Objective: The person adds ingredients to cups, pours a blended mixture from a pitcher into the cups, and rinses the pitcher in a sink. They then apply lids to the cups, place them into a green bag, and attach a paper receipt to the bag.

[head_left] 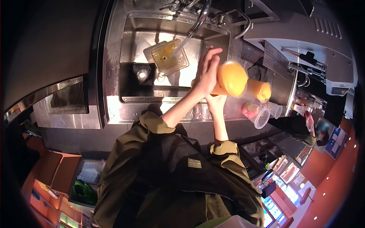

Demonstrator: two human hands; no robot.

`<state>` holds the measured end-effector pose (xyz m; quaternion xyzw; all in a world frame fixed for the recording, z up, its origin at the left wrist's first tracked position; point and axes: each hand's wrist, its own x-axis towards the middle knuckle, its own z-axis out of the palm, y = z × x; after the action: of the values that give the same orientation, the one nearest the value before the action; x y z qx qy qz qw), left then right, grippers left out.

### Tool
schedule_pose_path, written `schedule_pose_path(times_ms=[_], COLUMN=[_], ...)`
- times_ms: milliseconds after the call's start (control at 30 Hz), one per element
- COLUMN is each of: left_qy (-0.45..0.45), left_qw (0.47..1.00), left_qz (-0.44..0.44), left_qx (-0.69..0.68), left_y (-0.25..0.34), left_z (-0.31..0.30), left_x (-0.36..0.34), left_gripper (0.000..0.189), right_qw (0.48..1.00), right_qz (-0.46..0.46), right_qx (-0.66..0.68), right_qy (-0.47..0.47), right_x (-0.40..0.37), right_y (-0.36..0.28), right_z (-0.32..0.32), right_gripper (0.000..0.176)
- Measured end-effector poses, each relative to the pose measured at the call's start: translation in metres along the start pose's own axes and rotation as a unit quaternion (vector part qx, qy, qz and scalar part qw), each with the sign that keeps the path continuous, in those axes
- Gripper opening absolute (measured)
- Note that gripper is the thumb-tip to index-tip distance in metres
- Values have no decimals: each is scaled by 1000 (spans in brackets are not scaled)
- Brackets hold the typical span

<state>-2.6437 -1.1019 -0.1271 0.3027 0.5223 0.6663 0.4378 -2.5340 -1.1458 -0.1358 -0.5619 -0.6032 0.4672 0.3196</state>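
A clear cup of orange drink (232,78) is tilted beside the sink's right edge, its wide end turned toward the right. My left hand (207,74) lies against the cup's side, its fingers stretched out past it. Below, my right hand (216,99) grips the cup from underneath; its fingers are mostly hidden behind the cup and my left wrist. A second cup of orange drink (260,90) stands just right of it. Inside the sink (127,41), a clear square blender jar (171,57) sits under water running from the faucet (199,24).
A black square part (142,74) with a round metal centre lies in the sink. On the counter's right are a cup with pink contents (251,109) and a clear cup (276,111). Utensils (300,57) extend farther right. Another person's arm (308,123) appears at far right.
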Motion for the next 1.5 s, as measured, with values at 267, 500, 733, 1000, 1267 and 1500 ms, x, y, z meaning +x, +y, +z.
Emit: schedule_pose_path(times_ms=[267,500,733,1000,1267,1500], left_qy=[-23,-131,-247,60,-247,-308], left_qw=[963,875,766,880,791,632], left_qz=[-21,-339,-92,98,-38,-92], left_qx=[267,321,586,460,558,706], left_y=[-92,-95,-61,-54,-27,-50], left_z=[-71,-106,-24,44,-15,38], left_x=[68,84,52,118,61,-7], left_gripper=[18,42,31,42,48,59], right_qw=[992,990,995,993,985,987], right_qz=[107,132,99,74,1,-61], right_qx=[51,17,23,-94,-148,-13], right_qy=[-40,-49,-8,7,85,145], right_x=[-15,-29,-62,-121,-168,-186], right_y=[-38,-31,7,19,42,5], right_z=[-14,-35,-63,-98,-133,-168], right_gripper=[43,44,51,60,65,66])
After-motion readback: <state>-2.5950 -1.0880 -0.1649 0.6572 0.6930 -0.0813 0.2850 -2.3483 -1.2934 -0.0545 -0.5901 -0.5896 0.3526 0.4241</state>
